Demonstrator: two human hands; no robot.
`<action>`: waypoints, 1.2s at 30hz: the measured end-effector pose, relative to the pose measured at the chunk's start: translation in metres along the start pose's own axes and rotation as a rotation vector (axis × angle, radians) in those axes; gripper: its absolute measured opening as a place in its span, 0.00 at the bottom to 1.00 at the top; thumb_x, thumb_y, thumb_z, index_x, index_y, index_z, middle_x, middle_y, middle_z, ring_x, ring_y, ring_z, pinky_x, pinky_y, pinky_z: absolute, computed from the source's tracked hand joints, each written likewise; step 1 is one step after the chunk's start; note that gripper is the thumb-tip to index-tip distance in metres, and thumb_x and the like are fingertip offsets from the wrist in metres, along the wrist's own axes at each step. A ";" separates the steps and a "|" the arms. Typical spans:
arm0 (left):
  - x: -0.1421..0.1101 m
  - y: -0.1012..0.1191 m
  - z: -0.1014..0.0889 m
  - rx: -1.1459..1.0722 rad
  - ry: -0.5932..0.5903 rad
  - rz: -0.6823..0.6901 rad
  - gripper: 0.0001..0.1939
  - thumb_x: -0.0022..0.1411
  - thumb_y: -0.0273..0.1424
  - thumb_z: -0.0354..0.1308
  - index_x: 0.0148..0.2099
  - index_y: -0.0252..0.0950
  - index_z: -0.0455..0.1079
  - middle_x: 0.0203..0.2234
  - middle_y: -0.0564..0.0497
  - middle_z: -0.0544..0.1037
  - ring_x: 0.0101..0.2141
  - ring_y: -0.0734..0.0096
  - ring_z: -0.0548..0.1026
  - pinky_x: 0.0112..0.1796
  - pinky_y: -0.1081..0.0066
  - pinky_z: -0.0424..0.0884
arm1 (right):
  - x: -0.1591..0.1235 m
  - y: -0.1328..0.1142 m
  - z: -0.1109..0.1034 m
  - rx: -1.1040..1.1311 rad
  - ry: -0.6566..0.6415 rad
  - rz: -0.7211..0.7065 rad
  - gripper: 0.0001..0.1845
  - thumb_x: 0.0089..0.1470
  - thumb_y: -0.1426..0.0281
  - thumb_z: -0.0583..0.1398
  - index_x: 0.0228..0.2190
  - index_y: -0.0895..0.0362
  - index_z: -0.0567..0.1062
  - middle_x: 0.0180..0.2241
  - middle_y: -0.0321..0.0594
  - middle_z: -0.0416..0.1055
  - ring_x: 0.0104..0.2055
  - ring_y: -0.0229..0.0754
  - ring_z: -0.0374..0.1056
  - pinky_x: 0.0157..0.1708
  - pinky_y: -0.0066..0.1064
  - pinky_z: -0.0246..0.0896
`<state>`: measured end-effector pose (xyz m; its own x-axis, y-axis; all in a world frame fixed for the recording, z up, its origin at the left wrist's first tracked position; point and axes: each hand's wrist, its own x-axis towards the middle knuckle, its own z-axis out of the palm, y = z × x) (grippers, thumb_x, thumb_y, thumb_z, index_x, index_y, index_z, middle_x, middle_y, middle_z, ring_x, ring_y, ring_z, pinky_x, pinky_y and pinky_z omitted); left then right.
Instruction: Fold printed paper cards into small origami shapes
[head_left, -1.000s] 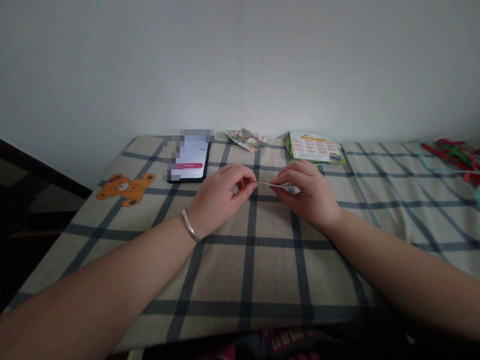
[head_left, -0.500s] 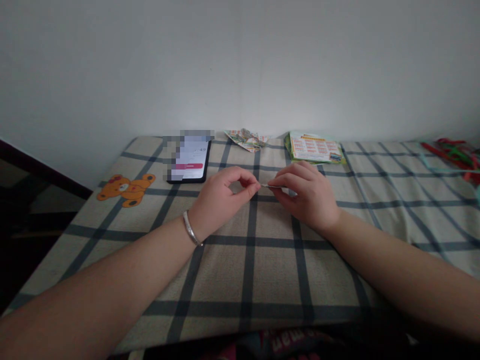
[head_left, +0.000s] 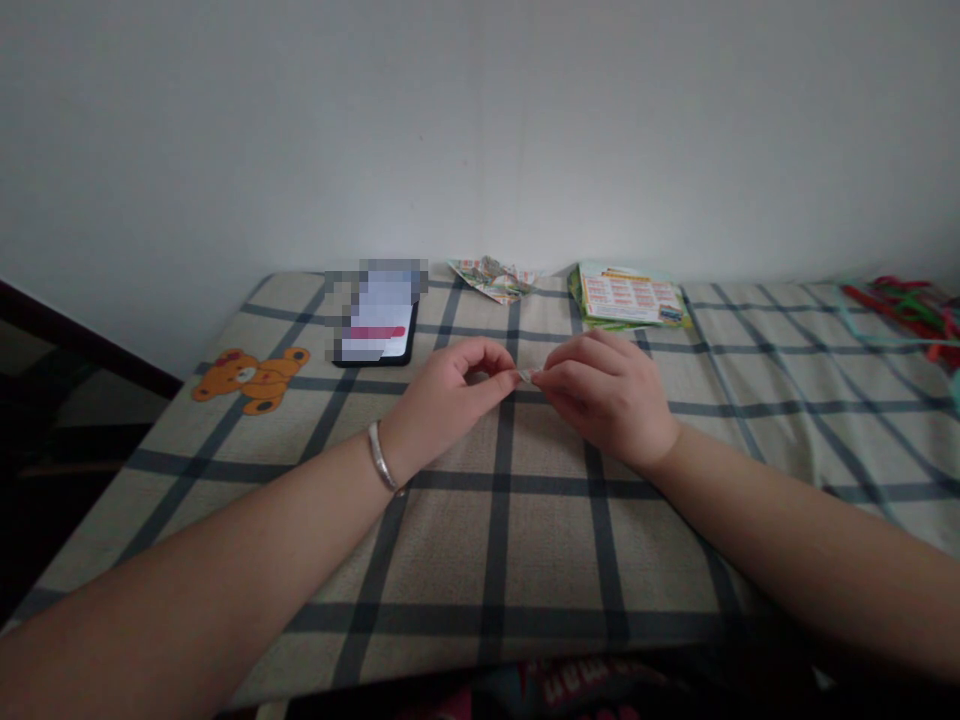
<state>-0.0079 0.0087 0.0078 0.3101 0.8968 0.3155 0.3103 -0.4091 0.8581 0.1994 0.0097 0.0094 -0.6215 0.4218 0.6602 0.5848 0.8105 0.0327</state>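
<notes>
A small, narrow piece of paper (head_left: 527, 376) stretches between my two hands just above the tablecloth. My left hand (head_left: 457, 395) pinches its left end between thumb and forefinger; a silver bangle circles that wrist. On the other side my right hand (head_left: 611, 395) is closed on the right end, its fingertips only slightly apart from the left ones. Most of the paper is hidden by the fingers, and its middle looks twisted. Beyond the hands, a crumpled printed paper (head_left: 495, 280) lies by the wall, with a stack of printed cards (head_left: 634, 297) to its right.
A phone (head_left: 375, 335) with a lit, partly blurred screen lies left of the hands. An orange bear figure (head_left: 253, 380) is on the checked tablecloth (head_left: 442, 560) at the left. Red and green strips (head_left: 911, 315) lie at the far right. A white wall (head_left: 480, 130) rises behind.
My right hand has turned a little and its fingers have closed further on the paper. The strip between the hands now looks twisted. My left hand has barely moved.
</notes>
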 end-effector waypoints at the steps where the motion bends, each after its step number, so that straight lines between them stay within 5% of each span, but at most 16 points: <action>1: 0.000 0.000 0.000 -0.021 0.000 -0.013 0.05 0.57 0.31 0.57 0.32 0.35 0.69 0.27 0.54 0.74 0.31 0.74 0.72 0.35 0.71 0.69 | 0.000 0.000 0.000 -0.003 -0.006 0.004 0.06 0.61 0.69 0.57 0.33 0.52 0.74 0.34 0.39 0.75 0.35 0.42 0.65 0.34 0.35 0.60; 19: -0.001 -0.001 0.007 -0.376 0.014 -0.175 0.04 0.55 0.26 0.56 0.35 0.35 0.66 0.26 0.57 0.71 0.29 0.77 0.69 0.34 0.74 0.64 | 0.002 -0.004 0.000 0.016 0.013 -0.092 0.03 0.59 0.72 0.58 0.34 0.55 0.74 0.34 0.39 0.76 0.36 0.41 0.66 0.35 0.34 0.62; 36: -0.001 -0.007 0.009 -0.195 -0.038 -0.108 0.03 0.59 0.27 0.56 0.37 0.35 0.65 0.27 0.56 0.72 0.30 0.76 0.73 0.34 0.73 0.67 | 0.002 -0.005 -0.001 0.046 -0.027 -0.063 0.04 0.59 0.70 0.59 0.36 0.55 0.75 0.36 0.37 0.77 0.38 0.41 0.71 0.37 0.33 0.64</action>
<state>-0.0025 0.0090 -0.0018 0.3190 0.9253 0.2049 0.1652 -0.2671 0.9494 0.1956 0.0060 0.0108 -0.6705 0.3791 0.6377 0.5195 0.8536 0.0388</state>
